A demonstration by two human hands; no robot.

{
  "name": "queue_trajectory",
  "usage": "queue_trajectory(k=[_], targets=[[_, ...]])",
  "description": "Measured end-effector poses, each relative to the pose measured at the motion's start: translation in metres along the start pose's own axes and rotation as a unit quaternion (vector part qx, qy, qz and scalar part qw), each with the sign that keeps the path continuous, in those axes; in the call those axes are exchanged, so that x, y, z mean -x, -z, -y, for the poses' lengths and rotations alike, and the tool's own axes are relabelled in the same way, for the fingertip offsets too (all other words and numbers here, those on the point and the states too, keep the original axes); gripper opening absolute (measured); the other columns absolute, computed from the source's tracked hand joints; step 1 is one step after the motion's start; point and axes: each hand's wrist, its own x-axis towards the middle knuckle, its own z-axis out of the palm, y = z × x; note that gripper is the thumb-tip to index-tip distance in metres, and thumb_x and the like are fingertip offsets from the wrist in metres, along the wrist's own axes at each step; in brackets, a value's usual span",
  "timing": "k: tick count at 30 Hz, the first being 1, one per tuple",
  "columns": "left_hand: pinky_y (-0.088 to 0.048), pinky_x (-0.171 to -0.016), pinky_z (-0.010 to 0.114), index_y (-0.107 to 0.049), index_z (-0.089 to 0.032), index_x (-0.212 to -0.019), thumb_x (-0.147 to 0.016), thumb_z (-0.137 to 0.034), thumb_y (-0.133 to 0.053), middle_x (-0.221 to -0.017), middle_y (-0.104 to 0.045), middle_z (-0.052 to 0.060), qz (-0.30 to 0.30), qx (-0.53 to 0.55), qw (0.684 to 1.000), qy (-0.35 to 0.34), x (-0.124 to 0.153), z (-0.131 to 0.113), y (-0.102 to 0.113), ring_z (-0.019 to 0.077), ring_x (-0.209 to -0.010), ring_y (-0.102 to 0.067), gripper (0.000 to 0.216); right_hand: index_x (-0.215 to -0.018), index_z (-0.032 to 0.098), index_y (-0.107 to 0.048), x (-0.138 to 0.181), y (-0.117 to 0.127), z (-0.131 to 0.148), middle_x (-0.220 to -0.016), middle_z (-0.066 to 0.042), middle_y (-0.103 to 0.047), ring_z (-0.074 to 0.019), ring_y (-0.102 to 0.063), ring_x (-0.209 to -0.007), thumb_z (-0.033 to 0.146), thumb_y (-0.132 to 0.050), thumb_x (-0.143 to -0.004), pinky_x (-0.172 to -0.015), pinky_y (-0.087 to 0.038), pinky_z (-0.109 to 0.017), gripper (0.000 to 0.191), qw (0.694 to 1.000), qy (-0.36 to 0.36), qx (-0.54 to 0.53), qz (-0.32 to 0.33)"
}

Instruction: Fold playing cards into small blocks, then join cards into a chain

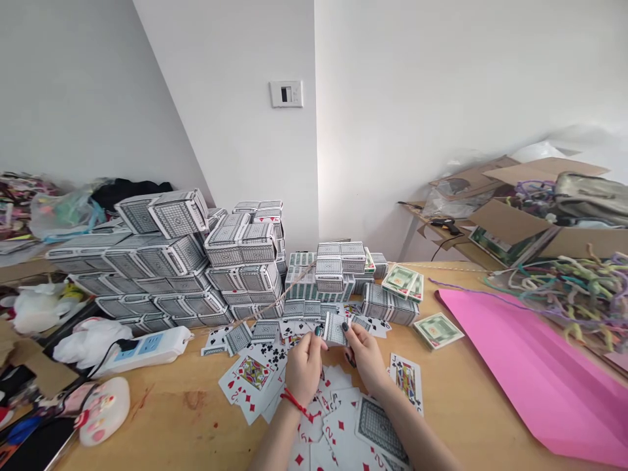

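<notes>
My left hand (303,366), with a red string round its wrist, and my right hand (366,353) meet over the wooden table (196,418). Together they pinch a small folded piece made of playing cards (335,329), patterned backs outward. Loose playing cards (343,425) lie spread face up and face down under and around both hands. Behind them rises a big stack of finished card blocks (186,268), with a lower pile (338,268) right beyond my fingers.
A white power strip (147,348) lies at the left by white tissue and clutter. A pink paper sheet (530,373) covers the right side. Cardboard boxes (520,229) and tangled coloured cords (574,281) sit at the far right. Green card packs (437,330) lie nearby.
</notes>
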Motion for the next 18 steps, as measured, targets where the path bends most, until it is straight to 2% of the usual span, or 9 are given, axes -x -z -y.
queue_trajectory(k=[3, 5, 8, 10, 13, 15, 16, 18], targets=[[-0.034, -0.046, 0.022, -0.047, -0.02, -0.061, -0.085, -0.042, -0.032, -0.042, -0.042, -0.005, -0.011, 0.01, 1.0, 0.002, -0.003, 0.0, 0.004, 0.0119, -0.04, -0.043, 0.035, -0.067, 0.019, -0.043, -0.002, 0.001, -0.002, -0.051, 0.005, -0.043, -0.009, -0.038, -0.041, 0.05, -0.046, -0.076, -0.04, -0.034, -0.021, 0.032, 0.999, 0.013, -0.022, -0.041], [-0.036, -0.049, 0.022, -0.047, -0.02, -0.063, -0.083, -0.041, -0.036, -0.048, -0.046, -0.003, -0.022, -0.009, 1.0, -0.011, -0.004, -0.001, 0.006, 0.0127, -0.046, -0.046, 0.031, -0.083, 0.018, -0.046, -0.003, 0.001, -0.004, -0.062, 0.001, -0.054, -0.0107, -0.044, -0.045, 0.049, -0.05, -0.074, -0.044, -0.039, -0.024, 0.033, 0.997, 0.008, -0.054, -0.059], [-0.039, -0.054, 0.023, -0.049, -0.02, -0.067, -0.082, -0.039, -0.038, -0.06, -0.055, 0.0, -0.022, -0.025, 0.999, -0.028, -0.006, -0.001, 0.01, 0.0148, -0.057, -0.052, 0.027, -0.108, 0.018, -0.036, -0.004, 0.003, -0.007, -0.07, 0.0, -0.058, -0.0126, -0.049, -0.049, 0.047, -0.054, -0.071, -0.048, -0.043, -0.026, 0.051, 0.995, 0.005, -0.079, -0.066], [-0.041, -0.057, 0.024, -0.051, -0.019, -0.067, -0.083, -0.039, -0.036, -0.064, -0.058, 0.002, -0.017, -0.01, 1.0, -0.025, -0.006, 0.0, 0.011, 0.0157, -0.062, -0.055, 0.03, -0.111, 0.019, -0.034, -0.003, 0.005, -0.006, -0.065, 0.002, -0.056, -0.0121, -0.049, -0.046, 0.046, -0.054, -0.072, -0.045, -0.042, -0.025, 0.052, 0.998, 0.009, -0.038, -0.04], [-0.043, -0.059, 0.025, -0.054, -0.018, -0.068, -0.084, -0.04, -0.034, -0.064, -0.058, 0.003, -0.015, 0.035, 0.999, -0.004, -0.008, 0.003, 0.011, 0.016, -0.062, -0.056, 0.034, -0.103, 0.019, -0.042, 0.003, 0.009, 0.004, -0.064, 0.001, -0.056, -0.0133, -0.051, -0.052, 0.045, -0.055, -0.071, -0.049, -0.043, -0.026, 0.044, 0.992, 0.015, 0.099, 0.074], [-0.044, -0.058, 0.025, -0.055, -0.018, -0.069, -0.083, -0.041, -0.035, -0.061, -0.058, 0.002, -0.015, 0.06, 0.998, 0.01, -0.01, 0.005, 0.011, 0.016, -0.06, -0.056, 0.035, -0.099, 0.02, -0.049, 0.011, 0.01, 0.016, -0.083, -0.004, -0.058, -0.018, -0.055, -0.074, 0.042, -0.067, -0.06, -0.065, -0.045, -0.03, 0.048, 0.957, 0.045, 0.23, 0.171], [-0.044, -0.058, 0.025, -0.056, -0.017, -0.069, -0.083, -0.042, -0.035, -0.06, -0.057, 0.002, -0.014, 0.068, 0.997, 0.014, -0.011, 0.005, 0.01, 0.0159, -0.059, -0.056, 0.035, -0.1, 0.022, -0.052, 0.015, 0.01, 0.022, -0.094, -0.005, -0.057, -0.0212, -0.052, -0.085, 0.04, -0.073, -0.052, -0.074, -0.044, -0.034, 0.056, 0.925, 0.068, 0.308, 0.211], [-0.044, -0.057, 0.025, -0.056, -0.017, -0.068, -0.083, -0.041, -0.035, -0.059, -0.057, 0.001, -0.009, 0.078, 0.997, 0.019, -0.012, 0.006, 0.01, 0.0153, -0.057, -0.055, 0.035, -0.108, 0.026, -0.05, 0.026, 0.007, 0.031, -0.105, -0.006, -0.052, -0.0271, -0.044, -0.099, 0.036, -0.077, -0.043, -0.081, -0.04, -0.039, 0.071, 0.861, 0.084, 0.429, 0.261]])
